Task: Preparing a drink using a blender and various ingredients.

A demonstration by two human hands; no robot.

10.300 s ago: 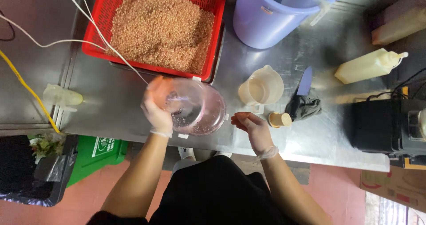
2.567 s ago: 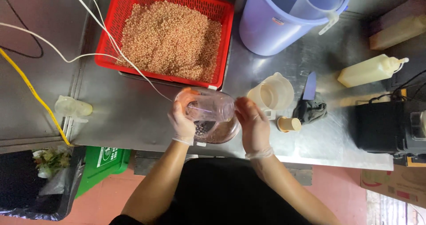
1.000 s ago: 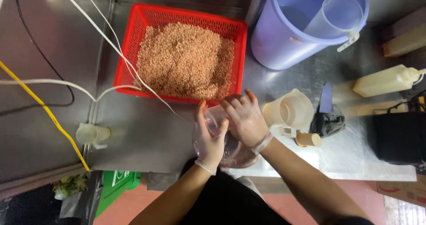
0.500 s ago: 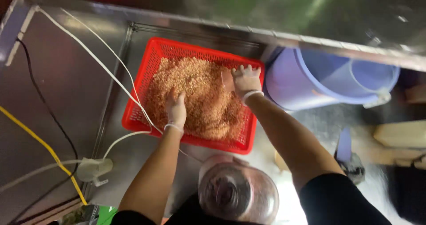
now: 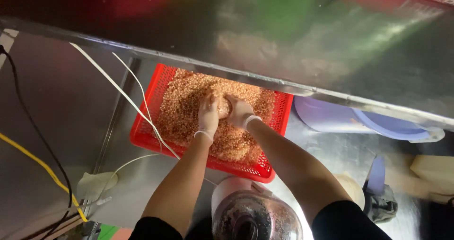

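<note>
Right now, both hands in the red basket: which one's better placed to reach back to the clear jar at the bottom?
Probably right. Both hands, left and right, are cupped together in the grain of the red basket. The clear jar sits under the right forearm, so that hand has the shorter way back.

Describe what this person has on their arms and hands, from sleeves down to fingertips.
Both forearms are bare. The upper arms show short black sleeves at the bottom of the picture. The left hand and the right hand each wear a thin, clear disposable glove, which ends in a pale rolled cuff at the wrist. No watch, ring or bracelet shows. No markings are visible on the sleeves or the gloves.
</note>
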